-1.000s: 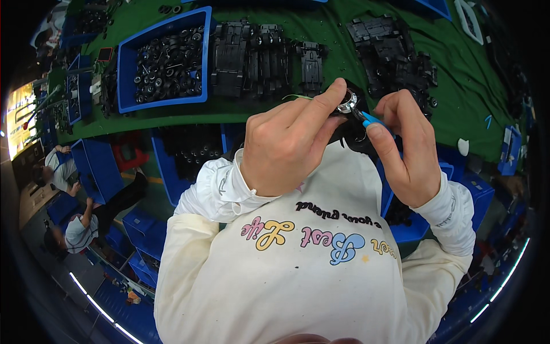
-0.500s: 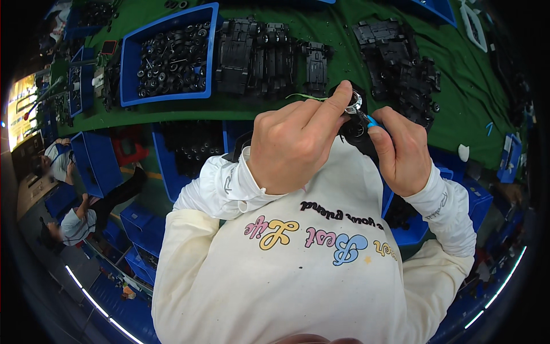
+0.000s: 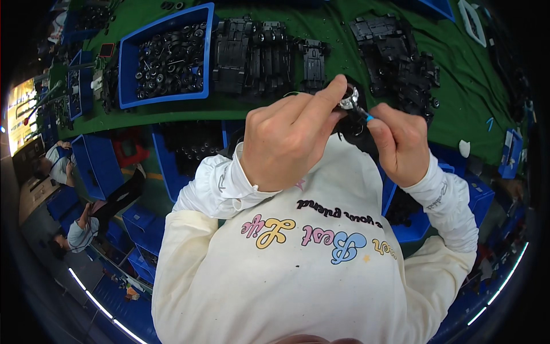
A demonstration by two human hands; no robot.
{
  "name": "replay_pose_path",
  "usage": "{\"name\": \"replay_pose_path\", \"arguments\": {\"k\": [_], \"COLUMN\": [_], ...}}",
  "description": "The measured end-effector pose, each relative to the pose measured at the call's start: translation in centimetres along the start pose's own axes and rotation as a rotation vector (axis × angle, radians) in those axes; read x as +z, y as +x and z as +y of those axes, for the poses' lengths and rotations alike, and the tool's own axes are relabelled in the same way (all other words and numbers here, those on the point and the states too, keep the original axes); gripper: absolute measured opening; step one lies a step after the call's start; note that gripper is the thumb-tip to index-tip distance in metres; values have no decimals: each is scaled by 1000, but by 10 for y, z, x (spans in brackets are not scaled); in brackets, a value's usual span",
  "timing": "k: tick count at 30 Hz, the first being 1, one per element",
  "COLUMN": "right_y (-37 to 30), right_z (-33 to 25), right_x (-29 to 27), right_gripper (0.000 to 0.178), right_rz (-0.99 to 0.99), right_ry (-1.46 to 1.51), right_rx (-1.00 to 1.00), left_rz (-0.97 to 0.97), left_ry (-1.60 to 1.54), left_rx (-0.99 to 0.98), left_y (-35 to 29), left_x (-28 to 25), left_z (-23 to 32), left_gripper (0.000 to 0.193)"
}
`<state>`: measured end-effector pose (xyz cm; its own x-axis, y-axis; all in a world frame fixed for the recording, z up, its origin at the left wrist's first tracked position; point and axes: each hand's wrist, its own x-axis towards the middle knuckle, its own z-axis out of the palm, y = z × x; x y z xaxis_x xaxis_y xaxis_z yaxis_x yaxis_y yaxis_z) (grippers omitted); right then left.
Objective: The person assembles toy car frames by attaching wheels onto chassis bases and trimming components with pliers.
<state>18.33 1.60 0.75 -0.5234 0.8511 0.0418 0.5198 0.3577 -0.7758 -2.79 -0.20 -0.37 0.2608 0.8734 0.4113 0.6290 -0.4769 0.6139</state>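
My left hand [image 3: 292, 137] is closed, thumb and fingers pinching a small round part with a shiny chrome rim [image 3: 348, 100]. Close by on the right, my right hand [image 3: 404, 143] grips a thin tool with a bright blue handle [image 3: 369, 118], its dark tip reaching to the chrome rim. The tool's exact kind is hidden by my fingers. Below the pinched part is a black piece [image 3: 356, 127], mostly covered by my hands. A bit of thin green strand [image 3: 291, 93] shows behind my left hand.
On the green cloth-covered table [image 3: 458, 109] stands a blue bin of small black wheels [image 3: 123, 74]. Black toy-car chassis [image 3: 232, 57] lie in rows beside it, with another heap of chassis [image 3: 395, 57] at the right. Blue crates [image 3: 166, 155] sit below the table edge. Two people work at the far left.
Both hands have shifted slightly, the left one a little to the left with the chrome-rimmed part. The part has tilted, and less of the green strand shows.
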Motion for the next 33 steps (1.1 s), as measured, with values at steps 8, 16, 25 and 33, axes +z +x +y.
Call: {"name": "replay_pose_path", "arguments": {"k": [8, 16, 25, 33], "right_y": [-5, -6, -12, -20], "right_z": [16, 24, 21, 10], "right_x": [-10, 10, 9, 2], "right_gripper": [26, 48, 50, 44], "right_rz": [-79, -69, -22, -108], "right_ry": [6, 64, 7, -17], "right_rx": [-160, -404, -430, -332], "left_rz": [-674, -636, -565, -583], "left_ry": [-917, -1405, -1485, -1432], "left_rx": [-640, -338, -350, -394], "left_y": [21, 1, -8, -11], "left_x": [-52, 3, 0, -5], "left_z": [-14, -46, -22, -20], "left_gripper": [68, 75, 53, 43]}}
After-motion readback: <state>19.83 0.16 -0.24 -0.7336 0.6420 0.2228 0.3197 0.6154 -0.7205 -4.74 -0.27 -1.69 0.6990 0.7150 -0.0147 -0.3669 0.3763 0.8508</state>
